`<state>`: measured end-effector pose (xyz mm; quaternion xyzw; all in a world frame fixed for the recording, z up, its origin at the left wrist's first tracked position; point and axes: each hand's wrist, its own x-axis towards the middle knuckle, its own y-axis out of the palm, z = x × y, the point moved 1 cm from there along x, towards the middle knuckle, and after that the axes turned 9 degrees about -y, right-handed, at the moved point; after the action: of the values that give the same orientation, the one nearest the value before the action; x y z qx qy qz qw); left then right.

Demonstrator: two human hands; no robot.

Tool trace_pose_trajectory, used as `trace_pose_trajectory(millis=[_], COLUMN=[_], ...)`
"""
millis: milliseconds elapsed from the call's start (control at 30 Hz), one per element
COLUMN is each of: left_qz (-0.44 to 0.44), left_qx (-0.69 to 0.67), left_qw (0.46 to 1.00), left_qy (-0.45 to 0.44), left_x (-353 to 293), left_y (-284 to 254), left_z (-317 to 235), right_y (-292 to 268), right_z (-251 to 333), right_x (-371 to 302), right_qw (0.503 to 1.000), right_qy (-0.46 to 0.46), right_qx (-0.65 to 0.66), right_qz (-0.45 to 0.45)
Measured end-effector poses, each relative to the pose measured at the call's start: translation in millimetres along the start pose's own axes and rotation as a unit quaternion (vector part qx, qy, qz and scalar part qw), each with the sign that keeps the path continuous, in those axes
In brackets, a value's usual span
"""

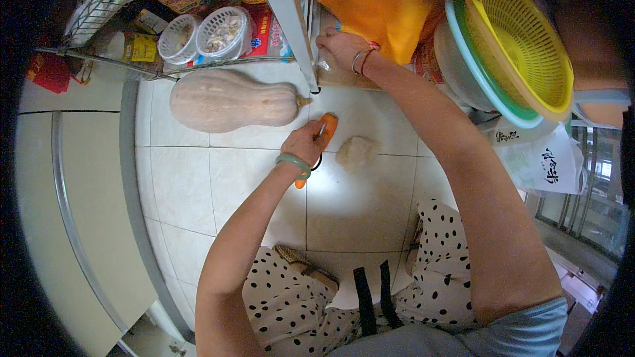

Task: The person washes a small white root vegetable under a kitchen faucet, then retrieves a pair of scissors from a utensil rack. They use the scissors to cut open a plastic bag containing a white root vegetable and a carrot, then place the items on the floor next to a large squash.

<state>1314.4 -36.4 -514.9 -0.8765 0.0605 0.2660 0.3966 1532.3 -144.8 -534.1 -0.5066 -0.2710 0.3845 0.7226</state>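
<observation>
My left hand [303, 144] is closed round a long orange object [328, 125], which shows above and below the fist. A silver strip and a black loop show beside it; its kind is unclear. A green bangle circles that wrist. Ahead, my right hand [345, 47] reaches to the low space by the white shelf post, fingers curled down. Under them lies clear, shiny plastic [325, 65]; what they pinch, if anything, is hidden. A large pale butternut squash [231, 101] lies on the tiles left of my left hand. Right of that hand rests a crumpled tan, see-through thing [357, 153].
At the far left a wire shelf [99, 10] holds white baskets [223, 30], jars and packets. An orange cloth [378, 3] hangs by my right hand. Stacked colanders [529, 39] and a white plastic bag [548, 157] stand at the right. Cabinet doors [86, 225] line the left.
</observation>
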Motion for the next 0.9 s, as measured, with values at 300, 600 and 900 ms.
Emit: trace_pose_trajectory(millis=[300, 600, 900], left_qz=[0.015, 0.01, 0.018], left_qx=[0.001, 0.003, 0.032], left_qw=[1.0, 1.0, 0.998], left_qy=[-0.027, -0.006, -0.043], left_x=[1, 1, 8], left_y=[-2, -5, -4], left_z=[-7, -12, 3], right_y=[18, 17, 17], right_z=[-42, 32, 44], right_x=[-19, -61, -96], right_qw=[0.939, 0.979, 0.996], right_qy=[0.135, -0.035, -0.055], right_qx=[0.291, 0.182, 0.041], right_qz=[-0.124, 0.082, 0.058])
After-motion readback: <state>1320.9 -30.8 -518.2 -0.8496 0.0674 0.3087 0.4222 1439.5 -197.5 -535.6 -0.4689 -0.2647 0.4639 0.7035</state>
